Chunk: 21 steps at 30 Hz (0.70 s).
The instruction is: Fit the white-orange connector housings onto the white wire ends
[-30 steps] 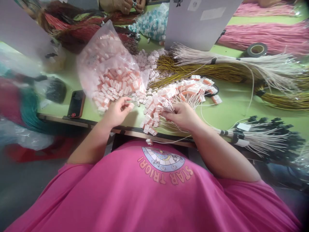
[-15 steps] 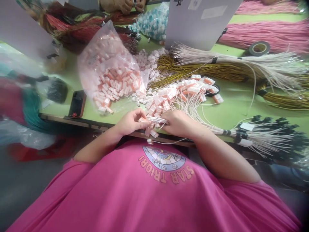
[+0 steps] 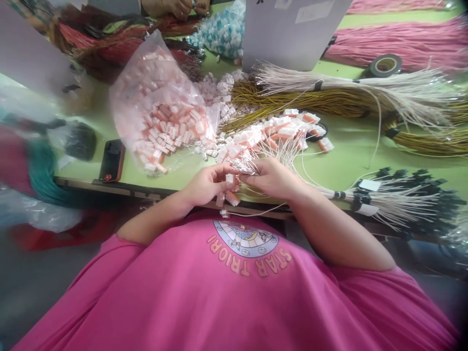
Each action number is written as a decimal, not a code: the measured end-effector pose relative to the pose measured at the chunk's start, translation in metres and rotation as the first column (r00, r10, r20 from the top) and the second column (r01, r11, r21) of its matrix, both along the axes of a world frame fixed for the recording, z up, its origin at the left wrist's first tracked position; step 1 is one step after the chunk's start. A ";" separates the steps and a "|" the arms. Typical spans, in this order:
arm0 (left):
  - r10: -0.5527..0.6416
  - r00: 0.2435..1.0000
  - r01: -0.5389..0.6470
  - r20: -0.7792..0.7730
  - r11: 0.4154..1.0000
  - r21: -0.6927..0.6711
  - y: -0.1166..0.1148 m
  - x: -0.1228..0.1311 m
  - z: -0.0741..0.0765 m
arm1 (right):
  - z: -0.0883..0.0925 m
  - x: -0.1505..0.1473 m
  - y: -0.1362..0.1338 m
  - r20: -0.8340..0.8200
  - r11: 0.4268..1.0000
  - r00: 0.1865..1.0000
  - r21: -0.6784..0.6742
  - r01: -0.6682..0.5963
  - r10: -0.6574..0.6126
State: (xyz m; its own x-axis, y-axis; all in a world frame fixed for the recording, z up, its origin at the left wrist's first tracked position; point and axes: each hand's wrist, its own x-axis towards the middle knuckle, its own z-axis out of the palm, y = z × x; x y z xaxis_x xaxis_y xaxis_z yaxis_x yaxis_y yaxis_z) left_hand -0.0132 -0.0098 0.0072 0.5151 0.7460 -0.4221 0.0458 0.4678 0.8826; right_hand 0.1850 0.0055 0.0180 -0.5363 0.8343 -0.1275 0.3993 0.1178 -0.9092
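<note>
At the table's front edge my left hand (image 3: 209, 183) is closed, its thumb and fingertips pinching a small white-and-orange connector housing (image 3: 229, 178). Right beside it, my right hand (image 3: 268, 176) grips a bunch of thin white wires (image 3: 245, 165) whose bare ends point toward my left fingers. A few more housings (image 3: 231, 198) hang just below the hands. Lower still, a small white connector (image 3: 224, 213) dangles on a single wire. Behind my right hand lies a pile of wired white-and-orange connectors (image 3: 287, 127). Whether a wire tip sits inside the pinched housing is too small to tell.
A clear plastic bag (image 3: 137, 92) spills loose housings (image 3: 166, 134) at the left. A phone (image 3: 111, 160) lies near the edge. White wire bundles (image 3: 351, 85), yellow wires (image 3: 314, 103), and a tape roll (image 3: 385, 65) lie right. Another person's hands (image 3: 177, 7) are at the back.
The view has shifted slightly. My right hand has raised the wire ends a little, away from the left fingers. My left hand has turned the housing more upright.
</note>
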 end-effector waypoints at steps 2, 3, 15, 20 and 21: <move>-0.008 1.000 0.008 0.007 1.000 0.008 0.000 0.000 -0.001 | -0.001 -0.001 0.000 0.008 1.000 1.000 0.000 0.015 -0.015; -0.005 1.000 0.005 0.003 1.000 0.010 0.000 0.000 0.000 | -0.001 -0.001 0.001 0.012 1.000 1.000 0.002 0.023 -0.023; 0.052 0.979 -0.016 -0.199 0.984 0.177 -0.008 0.004 0.012 | -0.005 -0.005 0.000 0.052 0.997 0.996 -0.002 0.071 -0.070; 0.038 0.980 -0.011 -0.194 0.990 0.139 -0.009 0.007 0.007 | -0.010 -0.006 0.000 0.103 0.994 0.991 0.074 0.081 -0.088; 0.041 0.979 -0.013 -0.199 0.990 0.140 -0.008 0.007 0.005 | -0.012 -0.006 0.000 0.121 0.992 0.988 0.089 0.086 -0.096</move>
State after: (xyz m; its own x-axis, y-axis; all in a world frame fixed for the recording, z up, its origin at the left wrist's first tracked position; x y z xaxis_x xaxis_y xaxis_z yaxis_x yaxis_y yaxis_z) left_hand -0.0058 -0.0181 0.0125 0.4090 0.8164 -0.4077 0.2180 0.3464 0.9124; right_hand 0.1785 0.0055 0.0063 -0.4418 0.8895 -0.1170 0.5218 0.1487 -0.8400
